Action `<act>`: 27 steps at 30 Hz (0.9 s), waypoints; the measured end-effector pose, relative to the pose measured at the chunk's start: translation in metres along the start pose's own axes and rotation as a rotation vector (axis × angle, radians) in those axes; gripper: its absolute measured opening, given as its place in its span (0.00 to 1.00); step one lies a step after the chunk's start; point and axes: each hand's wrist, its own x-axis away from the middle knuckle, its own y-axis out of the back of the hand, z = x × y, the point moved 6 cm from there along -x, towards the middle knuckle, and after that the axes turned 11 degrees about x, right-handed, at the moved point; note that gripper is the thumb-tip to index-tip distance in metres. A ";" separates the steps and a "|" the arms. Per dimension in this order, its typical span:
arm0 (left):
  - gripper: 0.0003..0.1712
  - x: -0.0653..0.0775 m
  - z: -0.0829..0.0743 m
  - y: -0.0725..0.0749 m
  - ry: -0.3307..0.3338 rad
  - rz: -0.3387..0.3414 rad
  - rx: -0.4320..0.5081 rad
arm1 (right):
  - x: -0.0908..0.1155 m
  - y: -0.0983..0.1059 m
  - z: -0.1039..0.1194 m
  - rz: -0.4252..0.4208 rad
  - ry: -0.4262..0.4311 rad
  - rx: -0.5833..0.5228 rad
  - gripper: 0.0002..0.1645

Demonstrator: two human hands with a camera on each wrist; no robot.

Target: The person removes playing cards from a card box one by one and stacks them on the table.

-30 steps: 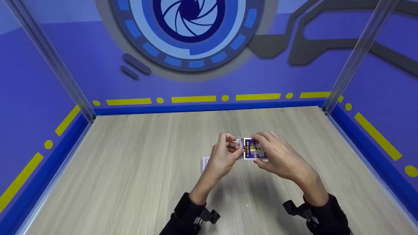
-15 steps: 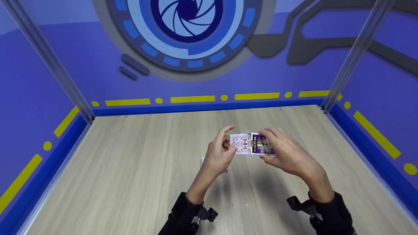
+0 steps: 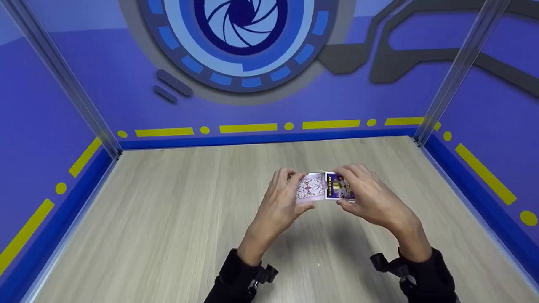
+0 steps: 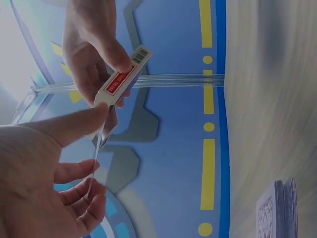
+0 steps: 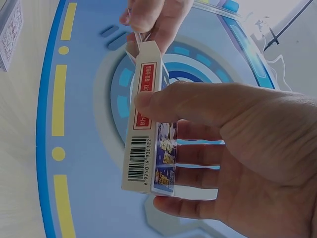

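Observation:
A playing card (image 3: 310, 187) with an ornate red-and-white back stretches between my hands. Its right end meets the mouth of a small card box (image 3: 340, 187) with a purple printed face. My left hand (image 3: 276, 204) holds the card's left part, thumb along the near edge and fingers at the far edge. Seen edge-on in the left wrist view, the card looks thin; whether it is just one is unclear. My right hand (image 3: 372, 200) grips the box, its thumb on the red-labelled side. A deck of cards (image 4: 277, 213) lies on the table, hidden in the head view.
Both hands are raised above a pale wood-grain table (image 3: 177, 219). Blue panels with yellow dashes enclose it at the back (image 3: 252, 113) and both sides. Metal posts stand at the two back corners.
My left hand drew leftward from the box, exposing the patterned card back. It then shifted its hold onto the card's edges. My right hand moved slightly right with the box.

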 end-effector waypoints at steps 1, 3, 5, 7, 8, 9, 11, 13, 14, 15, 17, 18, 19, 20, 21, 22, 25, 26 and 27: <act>0.43 0.001 -0.001 -0.001 -0.026 -0.006 -0.052 | 0.000 -0.001 0.001 0.003 0.003 0.003 0.40; 0.43 0.002 -0.004 -0.002 -0.066 -0.011 -0.144 | 0.000 -0.002 0.002 0.009 0.008 0.009 0.40; 0.42 0.002 -0.004 -0.005 -0.076 -0.002 -0.189 | 0.000 -0.003 0.002 0.017 0.012 0.015 0.40; 0.41 0.002 -0.003 -0.006 -0.068 0.016 -0.204 | 0.000 -0.003 0.002 0.023 0.012 0.015 0.40; 0.40 0.002 -0.003 -0.007 -0.062 0.027 -0.208 | 0.000 -0.003 0.002 0.023 0.011 0.014 0.40; 0.39 0.002 -0.002 -0.007 -0.054 0.036 -0.203 | 0.000 -0.003 0.002 0.022 0.008 0.011 0.40; 0.38 0.002 0.000 -0.005 -0.037 0.050 -0.194 | 0.000 -0.002 0.001 0.017 0.001 0.003 0.40; 0.37 0.002 0.001 -0.003 -0.024 0.057 -0.184 | 0.001 -0.002 -0.001 0.011 -0.010 -0.005 0.40; 0.37 0.001 0.002 -0.001 -0.024 0.058 -0.181 | 0.001 -0.001 -0.002 0.008 -0.015 -0.007 0.40; 0.37 0.001 0.003 0.000 -0.023 0.059 -0.177 | 0.002 -0.001 -0.004 0.004 -0.020 -0.010 0.40; 0.36 0.002 0.006 0.004 -0.023 0.061 -0.166 | 0.002 0.000 -0.006 -0.001 -0.029 -0.010 0.39; 0.36 0.001 0.008 0.006 -0.022 0.062 -0.158 | 0.002 0.001 -0.008 -0.003 -0.032 -0.011 0.38; 0.35 0.001 0.010 0.008 -0.020 0.064 -0.152 | 0.002 0.001 -0.009 -0.005 -0.036 -0.014 0.37; 0.35 0.001 0.013 0.010 -0.015 0.067 -0.144 | 0.003 0.002 -0.010 -0.007 -0.040 -0.016 0.37; 0.35 0.001 0.016 0.011 -0.004 0.072 -0.137 | 0.003 0.002 -0.012 -0.008 -0.046 -0.018 0.37; 0.35 0.001 0.018 0.013 0.007 0.074 -0.132 | 0.003 0.003 -0.013 -0.008 -0.051 -0.020 0.36; 0.35 0.001 0.027 0.018 0.041 0.085 -0.118 | 0.005 0.005 -0.018 -0.004 -0.070 -0.038 0.36; 0.35 0.000 0.030 0.020 0.052 0.089 -0.113 | 0.006 0.005 -0.020 0.002 -0.079 -0.045 0.37; 0.35 0.001 0.032 0.021 0.060 0.093 -0.107 | 0.006 0.006 -0.021 0.006 -0.087 -0.052 0.37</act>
